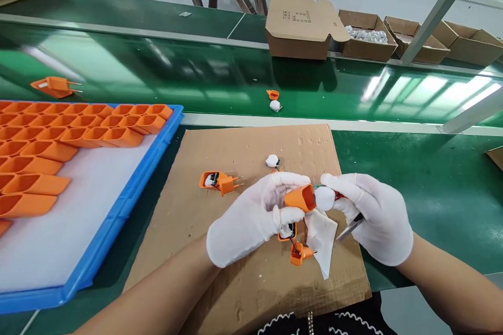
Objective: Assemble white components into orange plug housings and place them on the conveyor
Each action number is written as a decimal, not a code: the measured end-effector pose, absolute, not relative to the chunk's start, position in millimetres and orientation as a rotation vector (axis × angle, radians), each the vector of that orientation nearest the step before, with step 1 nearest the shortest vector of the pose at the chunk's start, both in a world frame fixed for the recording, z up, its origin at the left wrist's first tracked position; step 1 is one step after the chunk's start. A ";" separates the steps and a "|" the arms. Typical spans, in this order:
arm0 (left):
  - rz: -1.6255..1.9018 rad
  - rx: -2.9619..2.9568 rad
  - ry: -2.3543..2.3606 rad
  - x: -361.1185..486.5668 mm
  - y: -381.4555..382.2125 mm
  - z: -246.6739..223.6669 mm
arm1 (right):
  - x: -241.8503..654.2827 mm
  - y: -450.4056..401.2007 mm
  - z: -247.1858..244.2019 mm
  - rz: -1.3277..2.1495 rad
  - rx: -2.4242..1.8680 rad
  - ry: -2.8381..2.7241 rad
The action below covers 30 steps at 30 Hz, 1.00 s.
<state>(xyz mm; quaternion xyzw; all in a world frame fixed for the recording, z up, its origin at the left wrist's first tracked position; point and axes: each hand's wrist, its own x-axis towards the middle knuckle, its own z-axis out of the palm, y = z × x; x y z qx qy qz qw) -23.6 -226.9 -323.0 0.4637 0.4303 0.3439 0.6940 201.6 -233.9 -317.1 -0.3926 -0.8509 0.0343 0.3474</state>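
My left hand (261, 217), in a white glove, is closed around an orange plastic shell (301, 198), its opening facing right. My right hand (373, 214), also gloved, pinches the wires by a white rounded part (324, 198) at the mouth of that shell. A pointed metal tool (351, 228) sticks out under the right fingers. Below the hands, an orange plug piece (300, 254) wired to another orange part lies beside a crumpled white sheet (320, 238). An orange plug (221, 182) with two pins rests left of my left hand. Another white part (272, 160) lies behind it.
A cardboard sheet (243, 282) covers the green bench before me. At left stands a blue tray (129, 196) with rows of orange shells (43, 150). Another plug (57, 87) and small pieces (273, 95) lie farther back. Cardboard boxes (302, 31) line the rear ledge.
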 end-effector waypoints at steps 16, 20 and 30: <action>0.849 1.135 0.904 -23.9 -229.9 -327.1 | 193.1 -242.9 -302.7 -0.427 -1.106 -2.397; 0.857 1.125 0.857 -22.2 -230.8 -325.8 | 189.8 -248.0 -297.2 -0.468 -1.146 -2.419; 1.077 1.552 0.892 -26.1 -234.9 -337.3 | 194.7 -239.6 -298.7 -0.372 -1.124 -2.383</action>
